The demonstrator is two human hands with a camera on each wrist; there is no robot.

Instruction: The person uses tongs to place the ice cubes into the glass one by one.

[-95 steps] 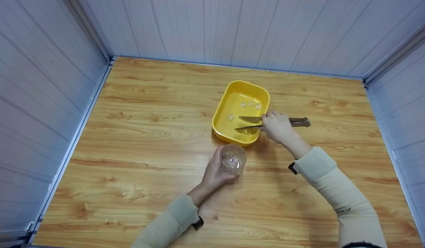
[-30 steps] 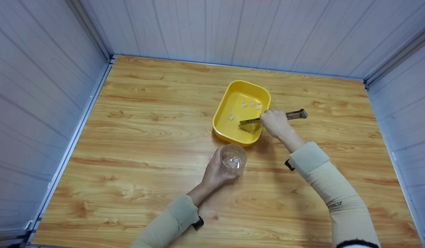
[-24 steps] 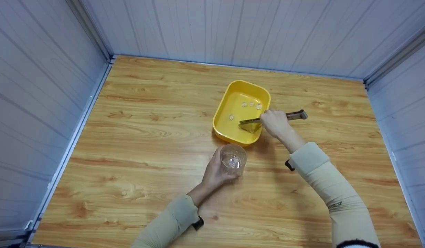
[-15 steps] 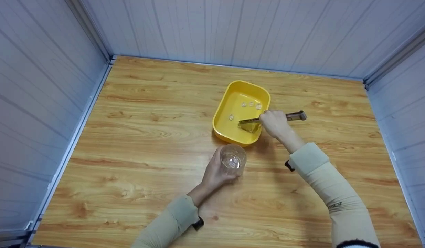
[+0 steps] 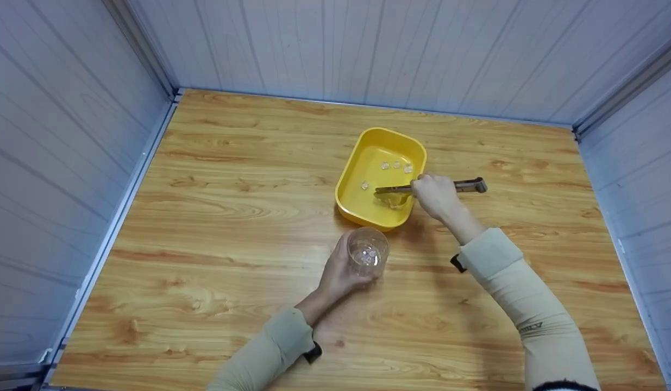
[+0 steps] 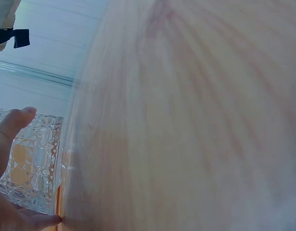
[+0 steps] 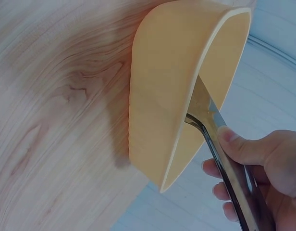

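My left hand (image 5: 338, 274) holds a clear drinking glass (image 5: 380, 262) just in front of a yellow basin (image 5: 362, 219). Small clear cubes lie in the bottom of the glass. In the left wrist view, thumb and fingers curve round the glass's patterned wall (image 6: 35, 159). My right hand (image 5: 437, 196) grips metal tongs (image 5: 470, 186) over the basin's right rim, tips down inside. The arms of the tongs are drawn close together. Whether they pinch a cube cannot be made out. Several clear cubes (image 5: 385, 165) lie on the basin floor. The basin wall (image 7: 162, 82) hides the tips in the right wrist view.
Everything stands on a wood-patterned table (image 5: 232, 217). Pale panels (image 5: 313, 49) wall it in at the back, left and right. The glass sits close to the basin's near end.
About three seconds ago the tongs' arms were spread; now they are pressed together. In the last half second the tongs have tilted slightly. The left hand and glass have stayed put.
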